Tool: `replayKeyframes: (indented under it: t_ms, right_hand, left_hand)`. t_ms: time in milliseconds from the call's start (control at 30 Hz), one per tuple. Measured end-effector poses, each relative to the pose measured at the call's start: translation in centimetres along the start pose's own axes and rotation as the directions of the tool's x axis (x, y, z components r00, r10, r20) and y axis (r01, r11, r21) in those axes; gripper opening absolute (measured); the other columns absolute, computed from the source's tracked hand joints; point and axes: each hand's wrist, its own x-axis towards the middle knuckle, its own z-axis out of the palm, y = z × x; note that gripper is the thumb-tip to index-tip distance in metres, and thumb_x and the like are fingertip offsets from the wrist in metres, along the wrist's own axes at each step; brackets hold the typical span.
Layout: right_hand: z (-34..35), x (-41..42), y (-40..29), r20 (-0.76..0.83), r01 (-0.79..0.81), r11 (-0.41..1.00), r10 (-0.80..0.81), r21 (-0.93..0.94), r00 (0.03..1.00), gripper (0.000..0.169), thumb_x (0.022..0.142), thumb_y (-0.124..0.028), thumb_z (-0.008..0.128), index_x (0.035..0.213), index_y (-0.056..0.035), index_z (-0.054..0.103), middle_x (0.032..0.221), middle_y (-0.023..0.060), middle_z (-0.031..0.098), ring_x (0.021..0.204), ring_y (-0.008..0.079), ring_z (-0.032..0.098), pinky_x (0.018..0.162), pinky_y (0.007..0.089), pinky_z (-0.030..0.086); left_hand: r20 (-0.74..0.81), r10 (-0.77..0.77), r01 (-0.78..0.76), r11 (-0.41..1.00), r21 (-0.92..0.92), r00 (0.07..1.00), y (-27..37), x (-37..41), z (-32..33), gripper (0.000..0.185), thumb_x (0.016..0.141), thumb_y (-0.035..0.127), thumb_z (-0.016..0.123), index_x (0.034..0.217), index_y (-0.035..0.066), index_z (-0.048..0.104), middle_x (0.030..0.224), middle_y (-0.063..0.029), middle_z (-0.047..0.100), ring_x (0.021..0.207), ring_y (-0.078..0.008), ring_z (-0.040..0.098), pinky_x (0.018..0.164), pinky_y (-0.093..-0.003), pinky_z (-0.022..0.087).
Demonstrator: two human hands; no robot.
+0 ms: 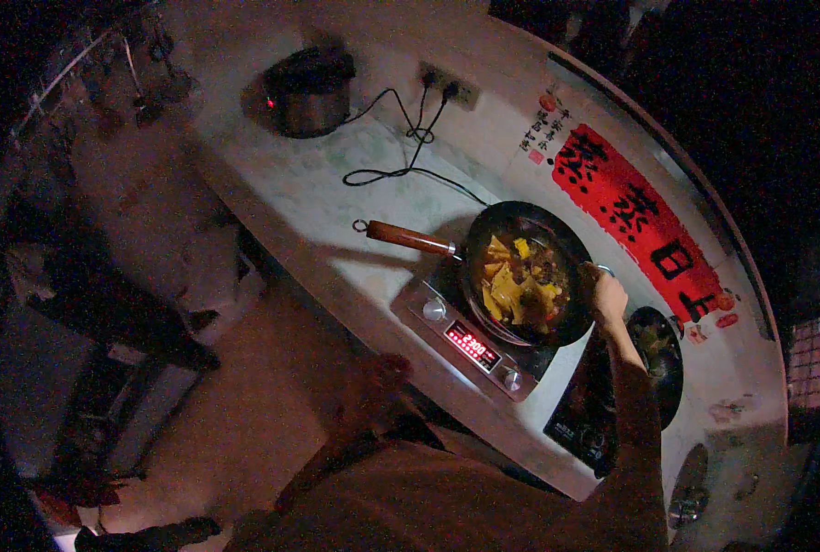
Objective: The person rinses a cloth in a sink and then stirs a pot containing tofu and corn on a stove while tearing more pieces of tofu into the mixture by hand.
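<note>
A dark wok (475,276) stands on an induction cooker (417,310) whose panel is lit red. Yellow sheet-like pieces, bright yellow chunks and darker bits of food (513,290) lie in brown liquid inside it. Its wooden handle (410,237) points to the left, with a metal ring at the end. My right hand (610,295) is closed on the small loop handle at the wok's right rim; the fingers are partly hidden. My left hand (386,372) is a dim shape by the counter's front edge, too dark to show its fingers or anything in them.
A dark electric pot (310,103) with a red light stands at the back left. Cords (410,169) run to a wall socket (448,86). Right of the wok are a black cooktop (582,414) and a dark pan (658,345). A red banner (631,207) is on the wall.
</note>
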Motion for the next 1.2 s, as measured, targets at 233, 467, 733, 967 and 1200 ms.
replayKeyframes:
  t_ms: [233, 467, 733, 967, 1200]
  right_hand:
    - [2.0, -0.5, -1.7, 0.103, -0.017, 0.998, 0.011, 0.055, 0.995, 0.037, 0.078, -0.021, 0.051, 0.114, -0.0192, 0.054, 0.087, 0.0157, 0.062, 0.081, 0.0328, 0.060, 0.068, 0.0408, 0.047]
    - [0.1, -5.1, -3.1, 0.021, 0.263, 0.949, -0.264, -0.174, 0.964, 0.052, 0.071, -0.014, 0.057, 0.121, -0.0236, 0.047, 0.081, 0.0123, 0.059, 0.066, 0.0304, 0.060, 0.056, 0.0405, 0.047]
    - [-8.1, -8.2, 0.1, 0.024, 0.240, 0.942, -0.241, -0.236, 0.970, 0.026, 0.081, -0.034, 0.050, 0.103, -0.0235, 0.059, 0.064, 0.0116, 0.058, 0.061, 0.0321, 0.056, 0.053, 0.0399, 0.045]
    - [-15.4, -13.0, -0.9, 0.004, 0.466, 0.883, -0.467, -0.059, 0.884, 0.026, 0.082, -0.036, 0.051, 0.091, -0.0175, 0.066, 0.063, 0.0086, 0.058, 0.057, 0.0244, 0.056, 0.055, 0.0354, 0.044]
    - [-16.5, -13.5, -2.4, 0.052, 0.550, 0.834, -0.548, -0.047, 0.835, 0.023, 0.079, -0.034, 0.054, 0.088, -0.0170, 0.066, 0.066, 0.0080, 0.059, 0.056, 0.0236, 0.056, 0.052, 0.0370, 0.045]
  left_hand:
    - [0.083, 0.007, -0.001, 0.997, -0.082, 0.996, 0.4, -0.1, -0.5, 0.026, 0.082, 0.025, 0.057, 0.095, 0.003, 0.057, 0.097, -0.0099, 0.057, 0.089, -0.0198, 0.055, 0.077, -0.0311, 0.045]
    - [0.147, 0.094, -0.065, 0.979, -0.193, 0.985, 1.1, 0.6, -0.2, 0.029, 0.084, 0.027, 0.055, 0.098, 0.002, 0.056, 0.099, -0.0098, 0.056, 0.090, -0.0196, 0.055, 0.078, -0.0309, 0.045]
    - [0.086, 0.036, -0.055, 0.971, 0.234, 0.996, -1.9, 1.5, 1.2, 0.023, 0.082, 0.025, 0.058, 0.094, 0.005, 0.059, 0.093, -0.0081, 0.058, 0.087, -0.0176, 0.056, 0.071, -0.0304, 0.046]
    - [0.073, 0.035, -0.035, 0.999, 0.001, 0.997, -5.4, 2.8, 1.8, 0.020, 0.081, 0.021, 0.060, 0.092, 0.005, 0.060, 0.090, -0.0067, 0.060, 0.081, -0.0158, 0.057, 0.069, -0.0289, 0.047]
    - [0.067, -0.093, 0.084, 0.989, 0.121, 0.993, 1.2, 2.1, 1.5, 0.020, 0.082, 0.021, 0.060, 0.090, 0.003, 0.060, 0.089, -0.0069, 0.061, 0.081, -0.0146, 0.058, 0.069, -0.0284, 0.048]
